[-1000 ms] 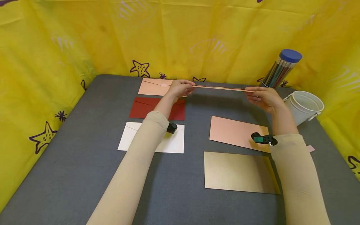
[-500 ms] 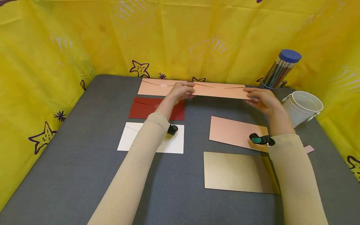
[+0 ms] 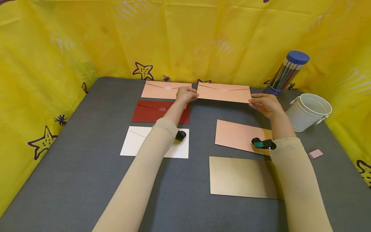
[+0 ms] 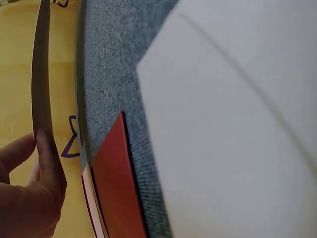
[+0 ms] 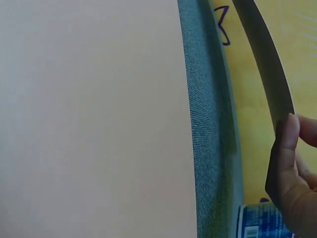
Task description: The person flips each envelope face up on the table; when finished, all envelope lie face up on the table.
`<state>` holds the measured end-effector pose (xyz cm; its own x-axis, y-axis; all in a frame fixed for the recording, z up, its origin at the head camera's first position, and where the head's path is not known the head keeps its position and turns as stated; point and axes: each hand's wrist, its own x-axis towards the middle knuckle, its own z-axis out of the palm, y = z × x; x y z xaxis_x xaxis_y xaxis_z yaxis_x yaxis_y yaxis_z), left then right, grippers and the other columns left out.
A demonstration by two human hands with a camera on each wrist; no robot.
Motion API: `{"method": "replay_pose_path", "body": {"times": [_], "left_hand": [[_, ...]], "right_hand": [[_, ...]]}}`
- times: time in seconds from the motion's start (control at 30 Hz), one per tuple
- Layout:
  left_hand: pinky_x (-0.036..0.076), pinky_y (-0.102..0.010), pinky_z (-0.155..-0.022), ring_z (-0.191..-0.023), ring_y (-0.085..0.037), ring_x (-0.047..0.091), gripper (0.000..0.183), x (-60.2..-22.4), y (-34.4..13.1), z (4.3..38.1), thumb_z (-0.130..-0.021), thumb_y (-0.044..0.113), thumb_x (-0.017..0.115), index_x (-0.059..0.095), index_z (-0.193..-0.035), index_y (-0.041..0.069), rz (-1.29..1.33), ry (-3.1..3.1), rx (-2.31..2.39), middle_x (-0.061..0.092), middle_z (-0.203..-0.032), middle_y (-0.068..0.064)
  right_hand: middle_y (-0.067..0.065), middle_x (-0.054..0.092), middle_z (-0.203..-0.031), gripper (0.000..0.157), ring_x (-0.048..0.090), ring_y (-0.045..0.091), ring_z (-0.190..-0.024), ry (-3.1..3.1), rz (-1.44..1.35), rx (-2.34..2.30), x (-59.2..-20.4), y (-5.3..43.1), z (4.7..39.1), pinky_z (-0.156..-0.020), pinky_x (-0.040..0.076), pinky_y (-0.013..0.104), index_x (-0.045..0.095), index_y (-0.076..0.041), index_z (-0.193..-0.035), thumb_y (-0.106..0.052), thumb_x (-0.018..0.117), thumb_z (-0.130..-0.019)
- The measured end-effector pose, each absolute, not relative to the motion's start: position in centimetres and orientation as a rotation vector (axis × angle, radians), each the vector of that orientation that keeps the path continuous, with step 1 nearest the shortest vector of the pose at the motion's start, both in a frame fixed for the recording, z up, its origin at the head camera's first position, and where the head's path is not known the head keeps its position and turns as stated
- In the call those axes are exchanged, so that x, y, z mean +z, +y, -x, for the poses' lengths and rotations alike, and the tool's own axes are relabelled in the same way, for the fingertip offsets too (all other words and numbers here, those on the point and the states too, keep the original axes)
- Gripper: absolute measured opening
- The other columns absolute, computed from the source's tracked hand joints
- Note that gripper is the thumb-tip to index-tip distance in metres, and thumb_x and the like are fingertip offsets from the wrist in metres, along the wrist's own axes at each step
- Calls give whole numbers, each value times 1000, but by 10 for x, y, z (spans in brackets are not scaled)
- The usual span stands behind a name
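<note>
A peach envelope [image 3: 223, 92] is held flap side up above the far part of the table. My left hand [image 3: 185, 96] pinches its left end; my right hand [image 3: 266, 103] pinches the right end. Both wrist views show the envelope edge-on, thumb and fingers on opposite faces. Left of it lie another peach envelope [image 3: 156, 90], a red envelope [image 3: 145, 111] and a white envelope [image 3: 130, 140], in a column, partly hidden by my left arm. On the right side lie a pink envelope [image 3: 234, 136] and a gold envelope [image 3: 237, 177], partly covered by my right arm.
At the back right, a blue-lidded tube of pencils [image 3: 287, 74] leans near a white bucket [image 3: 305, 112]. A small pink eraser [image 3: 316, 153] lies right of my right forearm. Yellow patterned cloth [image 3: 174, 38] encloses the table's back and sides.
The held envelope has tilted from edge-on to showing its flap face, and come down slightly. Both hands have moved slightly, the right one leftward. The other envelopes stay put.
</note>
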<state>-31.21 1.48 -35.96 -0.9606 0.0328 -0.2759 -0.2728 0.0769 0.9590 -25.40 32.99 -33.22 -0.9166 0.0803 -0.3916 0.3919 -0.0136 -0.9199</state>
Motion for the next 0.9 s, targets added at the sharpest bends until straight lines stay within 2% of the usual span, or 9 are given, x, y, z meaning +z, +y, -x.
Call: {"method": "replay_pose_path", "body": {"times": [0.07,0.13,0.27,0.37,0.43,0.6,0.77,0.83,0.9], "left_hand": [[58,-30,-94,-70,-7,61,30,-361,16,312,-87,-1,69,68,-117,-6,272,2149,1970,62,-131,-19],[58,-28,-92,-72,-8,61,29,-361,16,312,-87,0,69,69,-116,-4,293,2191,1928,64,-129,-18],[54,-21,-76,-97,-19,57,32,-362,16,313,-84,-1,68,71,-116,0,293,2317,1805,63,-130,-16],[43,-20,-67,-114,-26,50,36,-362,16,312,-83,-1,66,70,-118,2,276,2387,1729,60,-135,-15],[40,-20,-65,-117,-28,49,36,-362,16,312,-84,-1,65,70,-119,2,259,2415,1693,60,-136,-14],[40,-22,-68,-103,-24,48,34,-360,16,312,-86,1,63,69,-119,0,177,2444,1614,61,-132,-15],[43,-24,-78,-104,-21,48,38,-359,17,315,-88,0,61,64,-125,-4,95,2392,1599,58,-134,-14],[40,-23,-73,-92,-19,47,26,-360,17,317,-88,-2,59,66,-112,-7,84,2367,1608,60,-113,-14],[34,-22,-64,-75,-17,41,8,-361,18,318,-89,-3,58,64,-92,-6,85,2366,1603,52,-88,-9]], "right_hand": [[-9,67,-80,18,69,6,-75,2044,-519,-2023,-334,328,255,-75,59,16,65,-11,-107,-4,68,-90],[-10,66,-84,27,68,5,-75,2053,-525,-2009,-335,326,257,-75,58,15,64,-9,-118,-3,66,-91],[-7,60,-96,52,67,4,-75,2073,-529,-1973,-338,322,260,-77,58,15,46,0,-143,-1,61,-94],[-3,55,-107,57,65,4,-75,2093,-528,-1941,-340,319,261,-79,58,15,38,3,-148,-1,59,-95],[-1,53,-112,57,64,3,-76,2102,-524,-1926,-341,316,261,-81,58,15,37,4,-149,0,58,-95],[0,52,-116,50,65,2,-79,2077,-545,-1937,-341,314,261,-86,57,17,43,1,-145,-2,56,-97],[-1,54,-115,36,66,3,-86,2040,-571,-1967,-340,315,260,-90,56,18,53,-5,-135,-5,53,-99],[-1,55,-114,35,66,3,-89,2033,-565,-1974,-339,316,259,-91,56,18,53,-5,-135,-7,52,-100],[-2,56,-113,32,66,3,-91,2027,-553,-1981,-339,317,259,-92,56,19,54,-7,-133,-9,51,-101]]}}
